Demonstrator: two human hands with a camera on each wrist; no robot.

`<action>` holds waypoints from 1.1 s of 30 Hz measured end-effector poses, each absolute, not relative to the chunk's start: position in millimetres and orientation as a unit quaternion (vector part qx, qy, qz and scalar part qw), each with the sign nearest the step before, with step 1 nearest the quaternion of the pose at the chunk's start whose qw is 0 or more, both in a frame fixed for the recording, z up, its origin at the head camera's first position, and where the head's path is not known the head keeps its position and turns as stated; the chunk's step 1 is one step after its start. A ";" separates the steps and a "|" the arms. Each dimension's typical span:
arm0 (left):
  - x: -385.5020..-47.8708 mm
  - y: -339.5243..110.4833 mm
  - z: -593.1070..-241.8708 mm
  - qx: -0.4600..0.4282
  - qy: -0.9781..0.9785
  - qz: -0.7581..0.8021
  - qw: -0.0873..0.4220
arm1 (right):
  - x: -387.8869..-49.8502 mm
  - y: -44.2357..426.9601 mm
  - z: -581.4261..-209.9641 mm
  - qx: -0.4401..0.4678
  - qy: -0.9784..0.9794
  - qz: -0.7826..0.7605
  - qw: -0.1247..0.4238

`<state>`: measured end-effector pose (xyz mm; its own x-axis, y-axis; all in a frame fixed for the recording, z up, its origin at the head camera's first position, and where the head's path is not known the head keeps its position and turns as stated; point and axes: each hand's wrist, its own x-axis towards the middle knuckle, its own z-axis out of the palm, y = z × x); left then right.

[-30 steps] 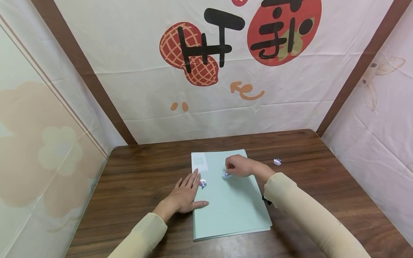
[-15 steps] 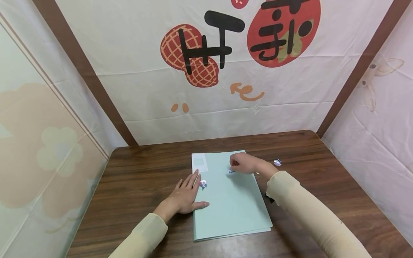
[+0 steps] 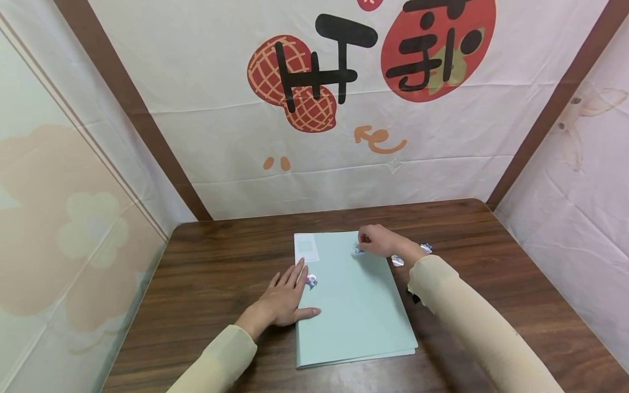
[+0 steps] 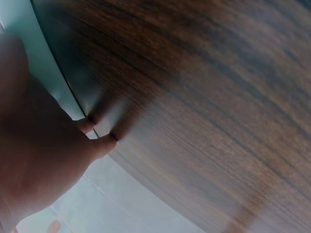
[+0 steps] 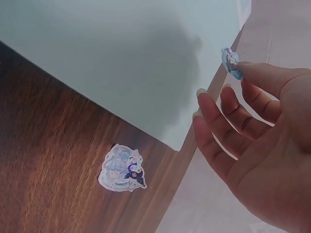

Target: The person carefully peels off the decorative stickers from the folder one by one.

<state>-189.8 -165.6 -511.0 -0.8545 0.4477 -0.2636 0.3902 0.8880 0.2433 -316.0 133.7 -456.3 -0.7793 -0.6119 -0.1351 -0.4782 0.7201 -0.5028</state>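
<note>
A person's right hand (image 3: pixel 378 240) pinches a small shiny sticker (image 5: pixel 231 63) over the far right part of a pale green folder (image 3: pixel 354 311), which lies shut on a wooden desk (image 3: pixel 221 262), its far edge near the desk's far edge. By the look of it, the decorating is partly done: one sticker, the first sticker (image 3: pixel 312 281), lies on the cover near the folder's left edge, below the white label (image 3: pixel 306 248) in the far left corner, though whether it is stuck down cannot be told. The pinched one appears to be the second, not yet laid down; the right wrist view shows it clear of the cover, with the hand's shadow falling across the green. Two more seem to be left, both off the folder: a loose sticker (image 3: pixel 397 261) just beside its right edge, close to the far right corner, and a farther sticker (image 3: pixel 426 248) nearer the desk's far right corner, partly hidden behind the right arm. The right hand is half closed, thumb and forefinger together on the sticker's edge, the other fingers loosely bent and touching nothing. The left hand (image 3: pixel 282 300) lies spread across the folder's left edge, grasping nothing; its thumb rests on the cover and its outer fingertips touch the desk, a pose that seems to steady the folder.
</note>
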 end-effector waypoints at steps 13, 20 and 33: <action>-190.7 -166.8 -517.7 0.220 0.960 0.093 0.148 | -333.4 140.8 -457.7 -0.277 0.923 -0.235 0.128; -190.9 -166.6 -518.6 0.219 0.960 0.092 0.147 | -341.7 147.0 -456.6 -0.264 0.930 -0.223 0.122; -184.0 -161.6 -500.8 0.213 0.960 0.087 0.157 | -359.8 162.6 -463.2 -0.238 0.939 -0.220 0.113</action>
